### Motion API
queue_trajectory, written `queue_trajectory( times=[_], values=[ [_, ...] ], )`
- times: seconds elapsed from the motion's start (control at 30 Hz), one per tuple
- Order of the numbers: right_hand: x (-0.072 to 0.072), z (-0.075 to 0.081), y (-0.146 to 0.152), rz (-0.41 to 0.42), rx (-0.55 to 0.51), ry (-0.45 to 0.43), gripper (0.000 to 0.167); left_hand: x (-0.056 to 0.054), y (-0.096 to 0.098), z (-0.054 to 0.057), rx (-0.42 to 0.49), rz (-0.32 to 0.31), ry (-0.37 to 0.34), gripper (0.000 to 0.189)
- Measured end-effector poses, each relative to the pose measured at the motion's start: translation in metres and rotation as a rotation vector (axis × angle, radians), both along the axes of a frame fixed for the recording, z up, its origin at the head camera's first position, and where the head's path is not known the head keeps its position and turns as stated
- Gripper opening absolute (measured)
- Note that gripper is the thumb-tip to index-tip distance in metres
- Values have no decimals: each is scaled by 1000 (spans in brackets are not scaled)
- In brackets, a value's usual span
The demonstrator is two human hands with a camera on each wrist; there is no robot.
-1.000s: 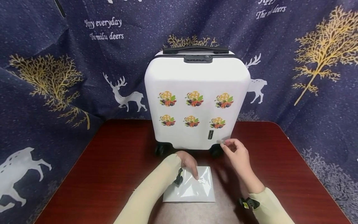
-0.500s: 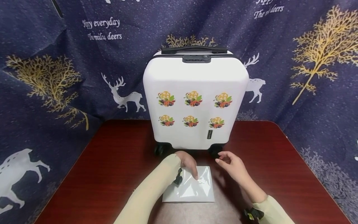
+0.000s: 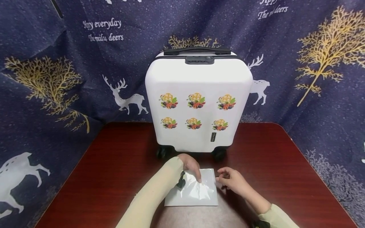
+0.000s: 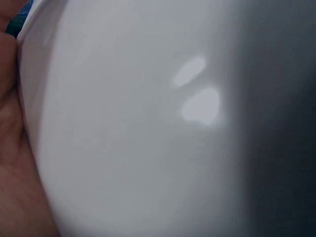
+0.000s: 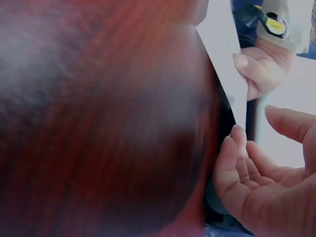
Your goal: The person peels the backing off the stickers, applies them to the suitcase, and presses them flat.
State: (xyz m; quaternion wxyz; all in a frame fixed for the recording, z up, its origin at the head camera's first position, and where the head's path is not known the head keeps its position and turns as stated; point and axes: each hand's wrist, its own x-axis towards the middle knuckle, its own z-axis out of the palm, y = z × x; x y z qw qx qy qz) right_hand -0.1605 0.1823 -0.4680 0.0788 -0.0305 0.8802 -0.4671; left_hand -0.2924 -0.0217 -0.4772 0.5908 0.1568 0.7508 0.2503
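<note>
A white glossy sheet (image 3: pixel 196 197) is in front of the suitcase, above the table. My left hand (image 3: pixel 191 166) grips its far part, thumb on top; the right wrist view shows this left hand (image 5: pixel 266 73) pinching the sheet (image 5: pixel 226 52). In the left wrist view the sheet fills most of the picture. My right hand (image 3: pixel 231 181) is beside the sheet's right edge, fingers loosely bent and thumb apart, holding nothing I can make out. Behind stands a white suitcase (image 3: pixel 196 74) with several fruit stickers (image 3: pixel 196 100) in two rows.
The suitcase's black wheels (image 3: pixel 219 153) rest on a dark red wooden table (image 3: pixel 125 158). A dark blue cloth (image 3: pixel 119 60) printed with deer and gold trees hangs close behind. The table's right edge lies beyond my right arm.
My right hand has come down from the suitcase's lower right corner to the sheet's right edge, its thumb and finger parting on the way. The left hand stays on the sheet.
</note>
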Motion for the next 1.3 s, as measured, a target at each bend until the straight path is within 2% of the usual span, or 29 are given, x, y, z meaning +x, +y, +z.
queue_trajectory(
  times=[0.23,0.33,0.47,0.7,0.8,1.1,1.3],
  values=[
    [2,-9,-3,43,-125,-128,36,-1,-2,-2,-7,18,-83,7],
    [2,-11,-5,27,-132,-160,35,-1,-2,-3,-6,28,-74,7],
    [2,-13,-7,-3,-134,-157,30,0,-2,-2,5,37,-45,7],
    [2,-17,-6,-45,-146,-138,18,3,-3,1,11,63,-53,6],
    [2,-18,-5,-47,-139,-140,16,4,-6,3,24,72,-33,11],
    [-1,-19,-5,-22,-127,-150,15,7,-36,6,31,143,77,37],
    [0,-20,-5,-41,-111,-143,13,8,-72,8,126,210,64,33]
  ],
)
